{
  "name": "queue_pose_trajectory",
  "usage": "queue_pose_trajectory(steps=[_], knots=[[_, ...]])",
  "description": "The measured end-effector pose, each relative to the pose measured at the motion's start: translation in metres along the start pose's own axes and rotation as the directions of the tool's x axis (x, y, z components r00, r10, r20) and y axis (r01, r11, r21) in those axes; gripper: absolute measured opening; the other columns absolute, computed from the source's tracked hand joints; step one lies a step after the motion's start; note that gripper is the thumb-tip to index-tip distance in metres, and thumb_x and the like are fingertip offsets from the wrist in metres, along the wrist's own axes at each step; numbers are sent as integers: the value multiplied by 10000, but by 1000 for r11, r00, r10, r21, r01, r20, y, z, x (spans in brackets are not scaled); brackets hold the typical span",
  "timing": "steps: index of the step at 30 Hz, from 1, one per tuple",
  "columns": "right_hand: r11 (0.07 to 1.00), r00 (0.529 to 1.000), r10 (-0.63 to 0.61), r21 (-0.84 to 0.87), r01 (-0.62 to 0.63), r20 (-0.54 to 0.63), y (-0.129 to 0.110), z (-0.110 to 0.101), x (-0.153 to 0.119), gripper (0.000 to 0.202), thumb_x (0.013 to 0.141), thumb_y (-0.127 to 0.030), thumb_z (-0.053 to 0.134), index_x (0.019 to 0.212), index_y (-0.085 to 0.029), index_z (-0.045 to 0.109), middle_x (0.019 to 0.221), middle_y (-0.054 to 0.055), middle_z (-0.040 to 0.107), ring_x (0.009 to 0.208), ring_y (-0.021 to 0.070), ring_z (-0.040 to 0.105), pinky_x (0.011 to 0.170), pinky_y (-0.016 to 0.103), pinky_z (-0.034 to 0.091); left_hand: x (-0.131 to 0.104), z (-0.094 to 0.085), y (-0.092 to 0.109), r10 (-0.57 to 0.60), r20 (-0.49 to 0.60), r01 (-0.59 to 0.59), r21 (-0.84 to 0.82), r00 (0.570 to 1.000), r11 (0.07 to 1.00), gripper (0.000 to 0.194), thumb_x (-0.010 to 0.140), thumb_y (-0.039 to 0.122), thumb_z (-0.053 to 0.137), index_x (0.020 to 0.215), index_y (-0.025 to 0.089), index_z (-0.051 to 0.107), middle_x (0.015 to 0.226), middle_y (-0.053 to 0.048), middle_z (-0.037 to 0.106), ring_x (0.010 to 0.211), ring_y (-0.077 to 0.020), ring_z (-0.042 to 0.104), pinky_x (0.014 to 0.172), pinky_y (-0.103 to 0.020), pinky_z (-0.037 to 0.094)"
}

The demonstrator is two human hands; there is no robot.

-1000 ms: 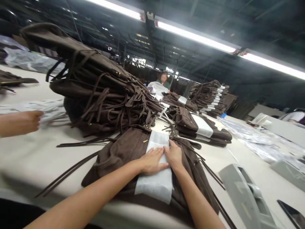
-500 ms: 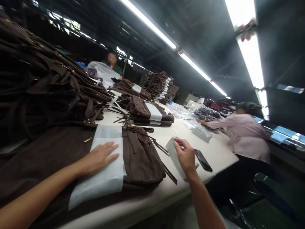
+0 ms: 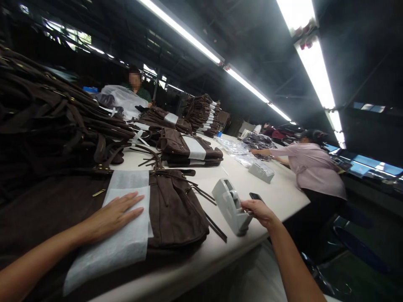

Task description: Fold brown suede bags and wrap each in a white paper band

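Note:
My left hand [image 3: 118,216] lies flat with fingers outstretched on a white paper wrap [image 3: 129,235]. This wrap runs across a brown handbag [image 3: 176,214] lying on the table, with a gold zip pull [image 3: 99,193] beside the wrap. At the right, my right hand [image 3: 260,212] is closed, thumb and fingertips pinched together against the side of a grey tape dispenser [image 3: 227,203]. Whatever the fingertips hold is too small to make out. A dark phone [image 3: 255,196] lies just behind that hand, partly covered by it.
Brown bags are heaped at left [image 3: 63,109]; a wrapped pair [image 3: 189,151] and a tall stack [image 3: 203,113] stand farther back. A second grey dispenser [image 3: 262,172] sits near clear plastic bags [image 3: 236,149]. One co-worker [image 3: 317,167] leans over the table; another [image 3: 135,84] is behind.
My right hand has moved from above the tape dispenser to its right side, exposing the dispenser and covering part of the phone. My left hand stays flat on the paper wrap.

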State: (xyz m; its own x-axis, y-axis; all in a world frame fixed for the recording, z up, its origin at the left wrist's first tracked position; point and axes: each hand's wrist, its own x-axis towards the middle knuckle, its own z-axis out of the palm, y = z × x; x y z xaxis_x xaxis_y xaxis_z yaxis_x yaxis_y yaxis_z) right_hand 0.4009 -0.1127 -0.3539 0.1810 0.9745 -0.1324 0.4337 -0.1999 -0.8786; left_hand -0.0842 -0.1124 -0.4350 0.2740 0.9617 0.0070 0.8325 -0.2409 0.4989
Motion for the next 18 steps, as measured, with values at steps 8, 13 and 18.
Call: queue_pose_trajectory(steps=[8,13,18], knots=[[948,928,-304,-163,273,-215,-7,-4,-53,424,736,-579,685,785,-163,758,826,82,734,870,252,642,844,339,447,1,1,-3,-3,4,3,13,1000,1000,695,894,544,307,1462,160,418,1537,-27,338,1438,-239,302,1193,-415,242],[894,867,-428,-262,365,-253,10,3,-80,393,839,-556,617,815,-188,753,838,47,720,869,237,642,830,315,456,3,2,-2,-25,17,25,11,1000,1000,743,879,564,270,1484,146,376,1550,-14,320,1447,-227,291,1209,-423,193],[875,786,-483,-175,452,-385,21,10,-61,362,842,-535,631,782,-193,732,802,46,696,837,217,628,825,322,469,6,6,-11,-54,11,54,13,998,998,741,872,610,270,1481,206,390,1556,35,293,1454,-217,274,1216,-413,161]])
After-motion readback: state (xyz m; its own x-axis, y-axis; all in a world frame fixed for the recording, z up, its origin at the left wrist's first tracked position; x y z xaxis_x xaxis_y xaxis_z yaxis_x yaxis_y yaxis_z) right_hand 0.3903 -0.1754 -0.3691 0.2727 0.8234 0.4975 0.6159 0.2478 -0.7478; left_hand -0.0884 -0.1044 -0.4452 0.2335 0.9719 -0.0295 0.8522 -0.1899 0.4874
